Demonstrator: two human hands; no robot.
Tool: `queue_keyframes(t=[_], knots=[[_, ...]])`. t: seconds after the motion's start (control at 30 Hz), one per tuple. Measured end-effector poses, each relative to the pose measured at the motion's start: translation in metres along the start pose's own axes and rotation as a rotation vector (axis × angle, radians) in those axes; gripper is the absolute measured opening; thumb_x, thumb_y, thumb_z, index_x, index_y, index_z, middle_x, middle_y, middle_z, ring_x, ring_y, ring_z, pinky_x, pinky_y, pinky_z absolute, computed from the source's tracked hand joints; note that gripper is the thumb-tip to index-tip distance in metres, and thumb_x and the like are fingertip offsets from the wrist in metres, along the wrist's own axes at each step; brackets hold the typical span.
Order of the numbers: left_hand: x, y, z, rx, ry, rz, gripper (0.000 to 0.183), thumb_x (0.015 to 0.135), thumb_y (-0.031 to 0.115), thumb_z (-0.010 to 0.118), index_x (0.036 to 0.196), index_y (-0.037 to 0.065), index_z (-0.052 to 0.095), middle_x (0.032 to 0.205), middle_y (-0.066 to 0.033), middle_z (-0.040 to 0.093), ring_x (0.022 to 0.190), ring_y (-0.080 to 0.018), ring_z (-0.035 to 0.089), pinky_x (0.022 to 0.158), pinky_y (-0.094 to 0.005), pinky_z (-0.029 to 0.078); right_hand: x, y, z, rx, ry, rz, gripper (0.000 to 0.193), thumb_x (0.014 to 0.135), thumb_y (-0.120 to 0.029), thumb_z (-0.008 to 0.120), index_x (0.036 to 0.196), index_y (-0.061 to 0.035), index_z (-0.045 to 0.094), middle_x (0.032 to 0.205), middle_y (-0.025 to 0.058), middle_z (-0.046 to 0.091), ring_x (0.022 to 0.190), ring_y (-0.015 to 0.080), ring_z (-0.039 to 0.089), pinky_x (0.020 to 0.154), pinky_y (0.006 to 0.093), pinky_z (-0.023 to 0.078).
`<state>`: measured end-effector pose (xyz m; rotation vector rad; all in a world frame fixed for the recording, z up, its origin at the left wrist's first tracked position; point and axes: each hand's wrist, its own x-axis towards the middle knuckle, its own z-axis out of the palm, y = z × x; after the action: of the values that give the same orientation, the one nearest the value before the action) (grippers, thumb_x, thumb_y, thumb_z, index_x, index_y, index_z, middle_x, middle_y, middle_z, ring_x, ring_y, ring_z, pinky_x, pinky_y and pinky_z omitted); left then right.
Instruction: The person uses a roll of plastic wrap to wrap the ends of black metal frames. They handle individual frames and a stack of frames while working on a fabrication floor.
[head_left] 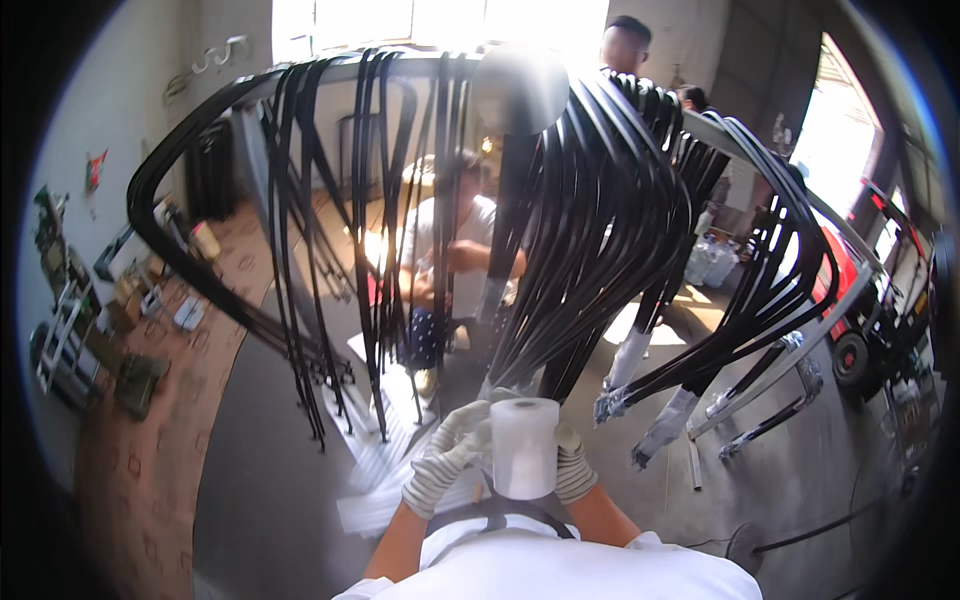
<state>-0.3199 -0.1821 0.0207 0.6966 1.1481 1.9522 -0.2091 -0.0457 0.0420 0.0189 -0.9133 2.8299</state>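
Note:
An upright roll of clear plastic film [525,455] is in front of my body. My right hand [573,468], in a white glove with a striped cuff, grips it from the right; its fingertips are hidden behind the roll. My left hand [455,448], gloved the same way, is against the roll's left side with curled fingers; what they close on is hidden. Just beyond my hands, a thick bundle of bent black tubes [590,220] hangs, its lower end gathered near my left fingers. Other bundles end in wrapped film [665,430].
A metal rack [430,68] carries the tubes. Past them a person [450,240] crouches, hands raised; another person [626,45] is at the back. White strips [385,500] lie on the floor by my left. A red vehicle [850,345] stands right, tools [140,380] left.

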Motion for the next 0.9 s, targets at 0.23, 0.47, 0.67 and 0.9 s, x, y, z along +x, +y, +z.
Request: queue_keyframes(t=[0.23, 0.47, 0.67, 0.9], knots=[[0.039, 0.072, -0.053, -0.013, -0.182, 0.256, 0.078, 0.072, 0.0, 0.062, 0.137, 0.018, 0.021, 0.129, -0.0051, 0.033, 0.117, -0.0177, 0.035, 0.095, -0.0312, 0.034, 0.061, 0.005, 0.062, -0.353, -0.061, -0.344, 0.094, 0.064, -0.025, 0.071, 0.136, -0.0032, 0.015, 0.114, 0.0112, 0.051, 0.097, 0.0158, 0.053, 0.083, 0.0292, 0.046], [0.072, 0.099, -0.11, 0.032, -0.098, 0.313, 0.088, 0.067, 0.021, 0.072, 0.137, 0.018, 0.019, 0.14, -0.0029, 0.02, 0.129, -0.0257, 0.019, 0.105, -0.0395, 0.011, 0.125, -0.019, 0.127, -0.585, -0.101, -0.626, 0.092, 0.068, -0.03, 0.071, 0.135, -0.0025, 0.014, 0.109, 0.0134, 0.052, 0.092, 0.0185, 0.055, 0.08, 0.0338, 0.048], [0.096, 0.109, -0.124, 0.005, -0.118, 0.331, 0.08, 0.07, 0.018, 0.07, 0.136, 0.016, 0.024, 0.136, -0.0046, 0.03, 0.123, -0.0218, 0.03, 0.103, -0.0373, 0.019, 0.184, -0.04, 0.16, -0.187, -0.22, -0.503, 0.081, 0.074, -0.04, 0.063, 0.135, -0.0097, 0.02, 0.107, 0.0109, 0.053, 0.092, 0.0203, 0.056, 0.081, 0.0357, 0.048], [0.087, 0.125, -0.146, 0.031, -0.021, 0.341, 0.069, 0.073, 0.01, 0.067, 0.132, 0.013, 0.031, 0.13, -0.005, 0.039, 0.116, -0.0163, 0.039, 0.101, -0.0303, 0.025, 0.187, -0.025, 0.135, -0.07, -0.269, -0.642, 0.089, 0.068, -0.053, 0.065, 0.134, -0.0102, 0.023, 0.112, 0.0147, 0.052, 0.097, 0.0294, 0.055, 0.078, 0.0423, 0.049]])
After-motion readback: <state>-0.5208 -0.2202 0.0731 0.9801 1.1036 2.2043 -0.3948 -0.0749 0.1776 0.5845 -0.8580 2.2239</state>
